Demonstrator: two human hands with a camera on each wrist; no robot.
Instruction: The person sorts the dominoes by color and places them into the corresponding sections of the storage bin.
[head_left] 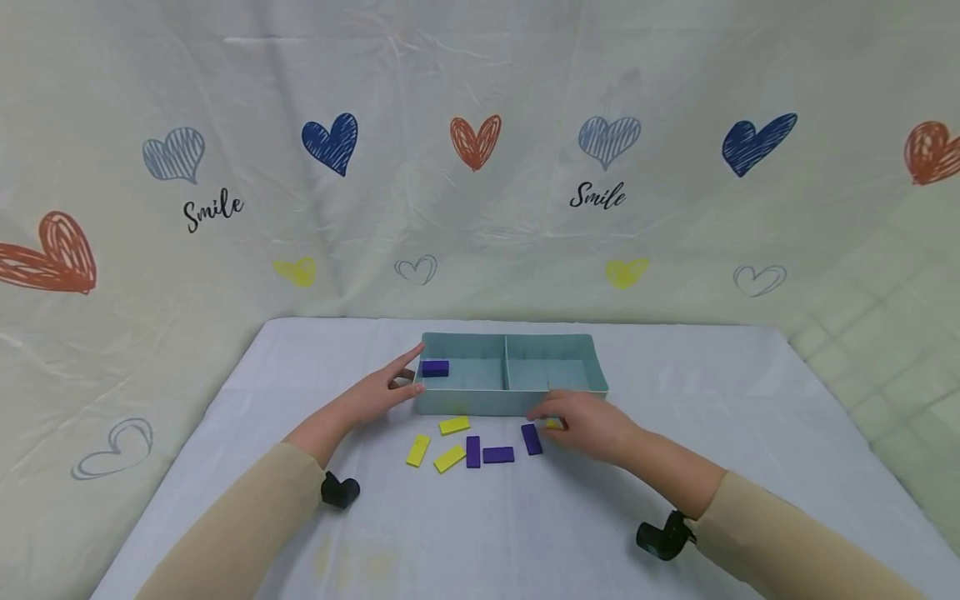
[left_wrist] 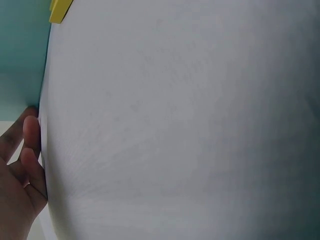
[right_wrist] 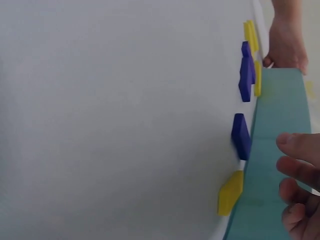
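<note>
A teal two-compartment box (head_left: pixel 472 403) stands on the table, with one purple block (head_left: pixel 435 368) in its left compartment. My left hand (head_left: pixel 378 395) touches the box's left end, index finger stretched toward the back corner and thumb near the front one. In front of the box, my right hand (head_left: pixel 588 423) hovers with thumb and fingers apart and nothing between them. Partly hidden under it in the head view lies a yellow block (right_wrist: pixel 231 194), beside a tilted purple block (head_left: pixel 531 439). The right wrist view shows the fingers overlapping the box's front wall (right_wrist: pixel 265 165).
Left of the right hand, two more purple blocks (head_left: pixel 498 455) lie on the white tablecloth (head_left: pixel 450 533). Three yellow blocks (head_left: pixel 450 459) are spread near the box's front left. A divider (head_left: pixel 506 362) splits the box. Behind the table hangs a heart-printed cloth (head_left: pixel 480 225).
</note>
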